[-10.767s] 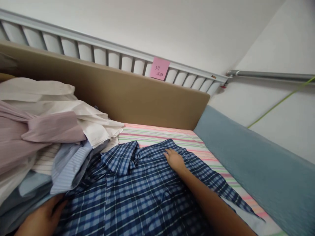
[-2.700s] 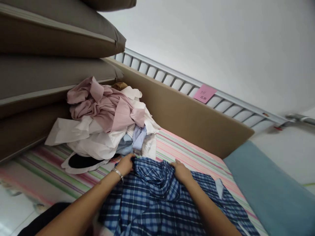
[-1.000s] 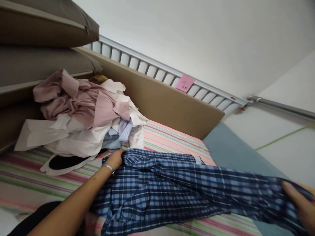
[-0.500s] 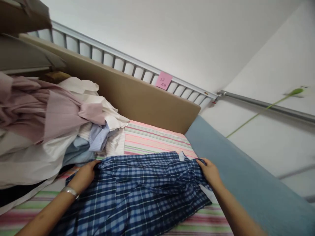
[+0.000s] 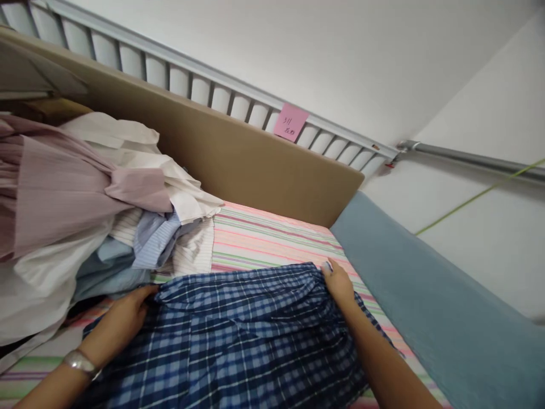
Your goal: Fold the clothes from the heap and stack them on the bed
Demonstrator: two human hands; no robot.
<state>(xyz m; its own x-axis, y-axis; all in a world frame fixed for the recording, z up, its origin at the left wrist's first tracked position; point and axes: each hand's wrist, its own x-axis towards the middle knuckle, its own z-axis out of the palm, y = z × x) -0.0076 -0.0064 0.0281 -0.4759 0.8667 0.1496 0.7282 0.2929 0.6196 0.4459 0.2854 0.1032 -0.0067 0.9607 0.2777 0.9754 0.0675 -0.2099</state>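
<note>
A dark blue plaid garment lies spread across the striped bedding, with some creases on its right half. My left hand, with a silver bracelet on its wrist, is closed on the garment's upper left corner. At the upper right corner my right hand is closed on the cloth. A small white piece shows at its fingertips, too small to name. The garment's upper edge runs nearly straight between both hands. Its lower part goes out of view at the bottom.
Left of the garment is a heap of clothes: a pink garment, white cloth and a striped light blue piece. A brown board stands along the radiator, which bears a pink note. A blue-grey padded panel borders the right side.
My right hand has moved inward from the garment's right end to its upper edge near the white piece. My left hand keeps hold of the left corner. The view has shifted slightly.
</note>
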